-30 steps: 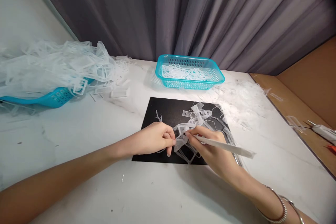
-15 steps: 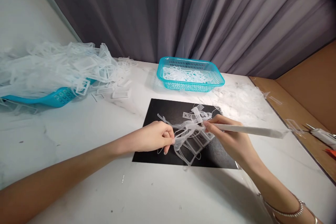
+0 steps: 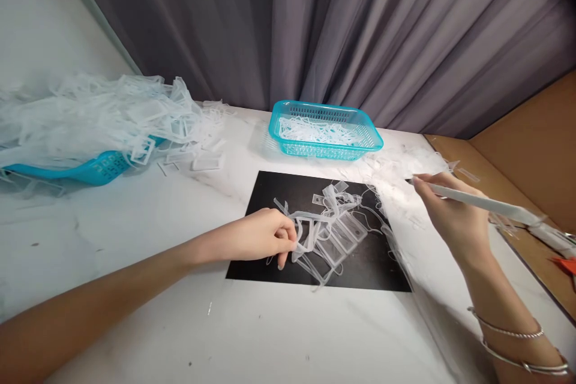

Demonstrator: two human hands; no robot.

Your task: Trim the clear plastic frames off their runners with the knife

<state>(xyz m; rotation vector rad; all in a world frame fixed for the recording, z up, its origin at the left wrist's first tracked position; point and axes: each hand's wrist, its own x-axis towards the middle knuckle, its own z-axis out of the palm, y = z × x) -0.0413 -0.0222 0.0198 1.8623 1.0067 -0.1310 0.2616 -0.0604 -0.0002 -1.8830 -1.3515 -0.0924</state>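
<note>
My left hand (image 3: 263,234) is closed in a pinch on a translucent plastic frame (image 3: 310,229), at the left of a tangle of clear strips and rectangular pieces (image 3: 344,237). These lie on a black mat (image 3: 378,270) on the white table. To the right of the mat my right hand (image 3: 454,213) grips a long white pen-like tool (image 3: 490,203). Its short dark tip points left, over a heap of clear scraps (image 3: 400,162). What kind of tool it is, I cannot tell.
Behind the mat stands a blue basket (image 3: 326,153) holding thin white frames. At the left, a large pile of translucent pieces (image 3: 103,114) overflows a blue tray (image 3: 103,171). A corded white tool (image 3: 551,237) lies on the brown surface at the right. A grey curtain (image 3: 297,30) hangs behind.
My right hand has moved right and up with the white tool, away from the strips to beside the scrap heap. My left hand stays nearly in place, and its frame shows more plainly.
</note>
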